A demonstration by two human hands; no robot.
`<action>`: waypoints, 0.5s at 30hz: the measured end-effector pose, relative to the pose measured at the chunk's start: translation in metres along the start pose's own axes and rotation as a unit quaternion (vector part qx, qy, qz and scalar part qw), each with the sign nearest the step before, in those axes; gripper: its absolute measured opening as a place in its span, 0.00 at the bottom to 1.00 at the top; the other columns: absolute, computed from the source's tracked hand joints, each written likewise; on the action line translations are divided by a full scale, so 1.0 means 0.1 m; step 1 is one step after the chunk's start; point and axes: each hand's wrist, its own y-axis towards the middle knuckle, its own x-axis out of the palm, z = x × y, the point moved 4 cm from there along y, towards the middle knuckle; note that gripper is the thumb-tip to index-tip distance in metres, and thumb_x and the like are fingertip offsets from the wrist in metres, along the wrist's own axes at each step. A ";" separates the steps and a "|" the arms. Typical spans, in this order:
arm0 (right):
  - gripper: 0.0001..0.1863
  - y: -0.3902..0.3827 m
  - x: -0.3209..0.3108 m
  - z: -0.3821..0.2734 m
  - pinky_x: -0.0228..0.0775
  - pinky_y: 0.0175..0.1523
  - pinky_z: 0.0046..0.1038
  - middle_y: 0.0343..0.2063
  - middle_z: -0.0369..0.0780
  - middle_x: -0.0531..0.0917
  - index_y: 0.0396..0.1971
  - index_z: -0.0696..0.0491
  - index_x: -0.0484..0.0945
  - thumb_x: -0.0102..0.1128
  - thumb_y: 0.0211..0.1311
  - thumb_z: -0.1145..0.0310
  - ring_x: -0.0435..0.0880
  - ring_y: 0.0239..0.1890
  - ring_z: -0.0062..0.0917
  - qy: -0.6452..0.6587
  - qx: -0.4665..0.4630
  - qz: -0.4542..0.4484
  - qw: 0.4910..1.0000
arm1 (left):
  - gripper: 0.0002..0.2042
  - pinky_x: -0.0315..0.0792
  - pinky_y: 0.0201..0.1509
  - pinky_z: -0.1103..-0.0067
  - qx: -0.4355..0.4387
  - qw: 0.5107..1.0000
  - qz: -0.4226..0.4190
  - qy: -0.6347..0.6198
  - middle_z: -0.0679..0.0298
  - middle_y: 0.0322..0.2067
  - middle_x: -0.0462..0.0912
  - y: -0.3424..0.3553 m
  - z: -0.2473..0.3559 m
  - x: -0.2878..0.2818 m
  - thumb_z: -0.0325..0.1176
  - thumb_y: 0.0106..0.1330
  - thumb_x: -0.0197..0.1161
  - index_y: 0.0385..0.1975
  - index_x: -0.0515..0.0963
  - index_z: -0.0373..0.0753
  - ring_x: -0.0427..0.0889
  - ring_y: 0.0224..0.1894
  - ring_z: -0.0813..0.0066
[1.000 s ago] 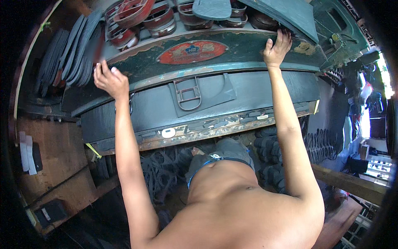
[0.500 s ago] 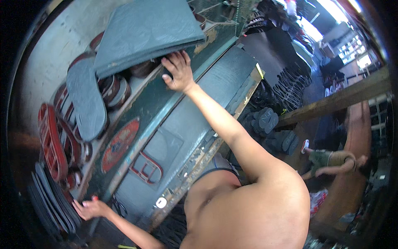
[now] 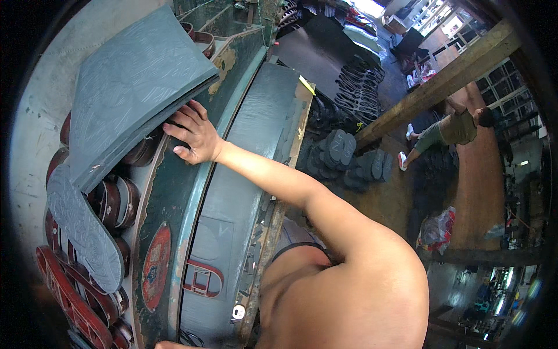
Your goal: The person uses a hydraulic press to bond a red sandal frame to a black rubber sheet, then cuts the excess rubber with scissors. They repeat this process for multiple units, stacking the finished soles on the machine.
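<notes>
At the lower edge, only a sliver of the left hand [image 3: 174, 344] shows against the green metal machine bed [image 3: 174, 232]; whether its grip is open or closed I cannot tell. Farther up, the right hand [image 3: 195, 135] lies flat, fingers open, under the grey rubber sheet stack [image 3: 133, 87], above the red oval cutting dies [image 3: 110, 200]. Beyond, dark sole cutouts [image 3: 349, 157] lie piled on the floor.

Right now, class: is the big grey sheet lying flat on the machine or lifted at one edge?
Lifted. The grey sheet tilts up, its near edge raised over the red cutters, with the right hand at that edge.
</notes>
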 end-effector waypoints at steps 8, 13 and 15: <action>0.26 -0.05 -0.60 -0.22 0.44 0.75 0.51 0.56 0.45 0.77 0.59 0.47 0.76 0.45 0.69 0.50 0.70 0.66 0.44 0.009 -0.023 0.045 0.999 | 0.22 0.55 0.68 0.49 0.000 0.996 0.084 -0.015 0.40 0.60 0.67 -0.17 -0.05 -0.54 0.38 0.83 0.32 0.57 0.68 0.27 0.62 0.65 0.40; 0.26 -0.26 -0.83 -0.35 0.44 0.75 0.51 0.57 0.45 0.76 0.61 0.47 0.76 0.45 0.69 0.50 0.69 0.67 0.44 -0.011 -0.033 0.063 0.997 | 0.23 0.58 0.66 0.49 0.013 0.993 0.120 -0.006 0.41 0.59 0.68 -0.36 -0.09 -0.74 0.40 0.83 0.32 0.56 0.69 0.27 0.64 0.64 0.40; 0.26 -0.29 -0.87 -0.37 0.43 0.76 0.51 0.58 0.44 0.76 0.62 0.46 0.76 0.46 0.69 0.50 0.69 0.67 0.44 -0.021 -0.042 0.075 0.996 | 0.23 0.59 0.65 0.49 0.006 0.992 0.125 0.005 0.41 0.59 0.69 -0.37 -0.08 -0.79 0.41 0.83 0.32 0.56 0.70 0.27 0.65 0.64 0.40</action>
